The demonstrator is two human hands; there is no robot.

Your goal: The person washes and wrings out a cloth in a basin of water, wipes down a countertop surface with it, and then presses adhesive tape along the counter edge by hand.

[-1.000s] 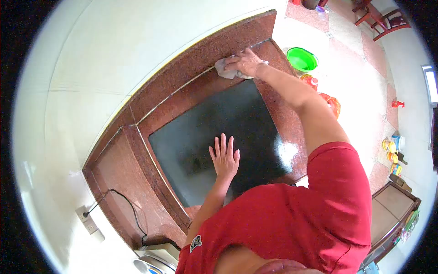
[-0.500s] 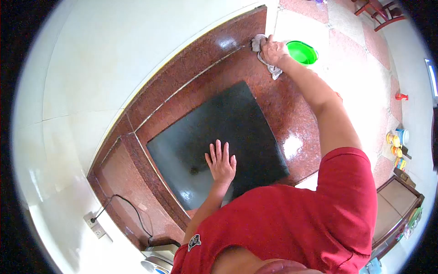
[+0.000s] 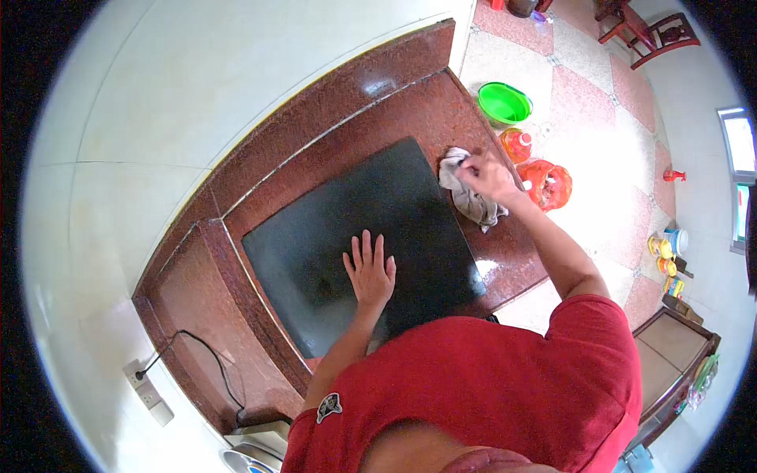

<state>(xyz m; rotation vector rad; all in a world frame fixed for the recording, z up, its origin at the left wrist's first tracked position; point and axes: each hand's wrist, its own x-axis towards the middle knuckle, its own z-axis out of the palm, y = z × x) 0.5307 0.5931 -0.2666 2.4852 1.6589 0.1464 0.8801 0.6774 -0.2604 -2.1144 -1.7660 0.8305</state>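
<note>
Fingers spread, my left hand (image 3: 370,274) lies flat on a black square panel (image 3: 371,213) and holds nothing. My right hand (image 3: 486,177) is closed on a crumpled whitish cloth (image 3: 471,202), which rests on the reddish-brown stone counter (image 3: 420,118) beside the panel's right edge. The cloth spreads below and to the left of that hand, whose fingers are partly blurred.
Beyond the counter's right edge are a green basin (image 3: 505,103), a red-capped bottle (image 3: 516,143) and a red bag (image 3: 546,185). A raised stone ledge (image 3: 331,102) runs along the wall. A black cord (image 3: 214,355) lies at the lower left.
My right hand has moved with the cloth from the ledge's side to the far right corner, then back toward me along the counter's right side. My left hand stays on the panel.
</note>
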